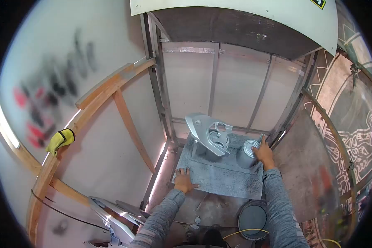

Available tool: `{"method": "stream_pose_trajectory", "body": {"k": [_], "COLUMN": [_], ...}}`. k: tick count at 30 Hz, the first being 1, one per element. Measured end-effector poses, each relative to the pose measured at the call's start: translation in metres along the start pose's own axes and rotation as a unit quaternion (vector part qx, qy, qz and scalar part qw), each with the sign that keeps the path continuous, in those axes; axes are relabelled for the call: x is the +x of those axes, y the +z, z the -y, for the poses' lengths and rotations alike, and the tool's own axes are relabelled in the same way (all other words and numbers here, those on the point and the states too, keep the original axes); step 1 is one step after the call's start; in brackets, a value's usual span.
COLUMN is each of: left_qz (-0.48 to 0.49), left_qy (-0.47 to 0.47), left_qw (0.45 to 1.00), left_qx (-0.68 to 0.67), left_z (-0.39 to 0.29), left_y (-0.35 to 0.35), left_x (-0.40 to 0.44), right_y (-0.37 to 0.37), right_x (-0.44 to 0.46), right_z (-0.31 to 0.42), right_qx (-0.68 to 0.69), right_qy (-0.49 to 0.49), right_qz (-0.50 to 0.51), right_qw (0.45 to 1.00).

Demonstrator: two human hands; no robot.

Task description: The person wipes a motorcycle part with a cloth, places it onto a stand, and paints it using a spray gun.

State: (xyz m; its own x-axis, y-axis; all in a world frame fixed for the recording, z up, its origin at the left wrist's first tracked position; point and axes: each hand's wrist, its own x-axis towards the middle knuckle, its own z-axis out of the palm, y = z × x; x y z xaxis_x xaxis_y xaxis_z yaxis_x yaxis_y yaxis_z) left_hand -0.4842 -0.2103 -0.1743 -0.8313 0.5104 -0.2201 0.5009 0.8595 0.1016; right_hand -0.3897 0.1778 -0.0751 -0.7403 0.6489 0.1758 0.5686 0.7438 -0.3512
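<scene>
My left hand lies with its fingers spread on the left front edge of a grey, paint-speckled cloth. My right hand is at the cloth's right side, beside a grey cylinder with a ringed top, like a can. Its index finger points away from me and its thumb reaches to the can's side; a firm grip does not show. Between my hands, farther back, a silver-grey moulded panel with a round opening stands tilted on the cloth. What supports it underneath is partly hidden.
A round dark bucket stands on the floor near my right forearm, with a yellow hose across it. More silver panels lie at lower left. A yellow glove hangs on the wooden rail. A white hood overhangs the back.
</scene>
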Motion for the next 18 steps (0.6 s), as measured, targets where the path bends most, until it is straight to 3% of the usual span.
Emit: {"method": "stream_pose_trajectory", "body": {"k": [8,18], "left_qz": [-0.002,0.02], "left_qy": [0.007,-0.014], "left_qw": [1.0,1.0], "left_qx": [0.016,-0.016], "left_z": [-0.008,0.0], "left_y": [0.025,-0.004], "left_x": [-0.001,0.0], "right_y": [-0.004,0.001], "right_x": [0.009,-0.004], "right_z": [0.001,-0.001], "right_qx": [-0.015,0.019], "right_qy": [-0.011,-0.003], "right_qz": [0.022,-0.01], "right_qw": [1.0,1.0]}}
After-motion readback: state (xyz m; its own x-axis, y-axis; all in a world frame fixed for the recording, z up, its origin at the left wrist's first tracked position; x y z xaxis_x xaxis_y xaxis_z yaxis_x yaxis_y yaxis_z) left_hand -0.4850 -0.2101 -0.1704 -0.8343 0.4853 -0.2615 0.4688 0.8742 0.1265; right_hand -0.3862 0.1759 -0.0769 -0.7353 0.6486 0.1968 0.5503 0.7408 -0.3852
